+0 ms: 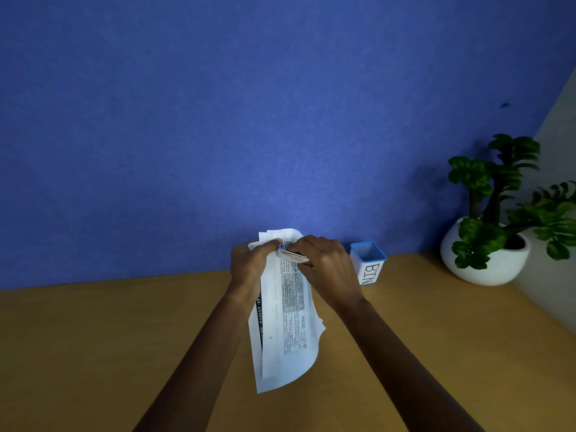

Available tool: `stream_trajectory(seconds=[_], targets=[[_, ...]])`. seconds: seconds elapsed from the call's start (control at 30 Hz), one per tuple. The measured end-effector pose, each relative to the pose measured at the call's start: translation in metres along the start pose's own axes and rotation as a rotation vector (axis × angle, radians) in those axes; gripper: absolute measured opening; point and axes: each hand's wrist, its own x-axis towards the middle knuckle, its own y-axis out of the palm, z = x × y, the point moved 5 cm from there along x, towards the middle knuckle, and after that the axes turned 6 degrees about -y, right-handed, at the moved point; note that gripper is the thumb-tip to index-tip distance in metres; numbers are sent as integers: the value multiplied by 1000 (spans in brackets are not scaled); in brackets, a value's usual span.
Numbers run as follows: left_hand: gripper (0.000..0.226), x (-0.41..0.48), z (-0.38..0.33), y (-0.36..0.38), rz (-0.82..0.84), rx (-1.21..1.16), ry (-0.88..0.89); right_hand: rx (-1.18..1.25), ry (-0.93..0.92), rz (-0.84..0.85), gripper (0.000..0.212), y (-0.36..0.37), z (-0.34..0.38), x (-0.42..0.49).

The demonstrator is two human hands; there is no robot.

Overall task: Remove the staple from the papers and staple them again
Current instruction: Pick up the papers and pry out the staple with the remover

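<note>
Blue wall, bench (93,338) | left hand (249,263) pinches papers (285,322) steady | right hand (327,263) grips flat metal tool (294,255), prying staple beside bin (369,265).

Looks like an office desk nook: wooden tabletop (93,338) across the lower frame, blue felt partition (218,120) behind, small box marked BIN (369,269) and potted plant (498,219) at right.
</note>
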Motion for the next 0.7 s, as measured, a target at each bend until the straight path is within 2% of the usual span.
stream_trajectory(seconds=[0.17,0.7], targets=[[25,0,4,1,-45,-11,-7,-36,-51,-32,39,3,-1,-4],[28,0,17,1,-107,-26,-65,-149,-198,-18,39,16,-6,-19]])
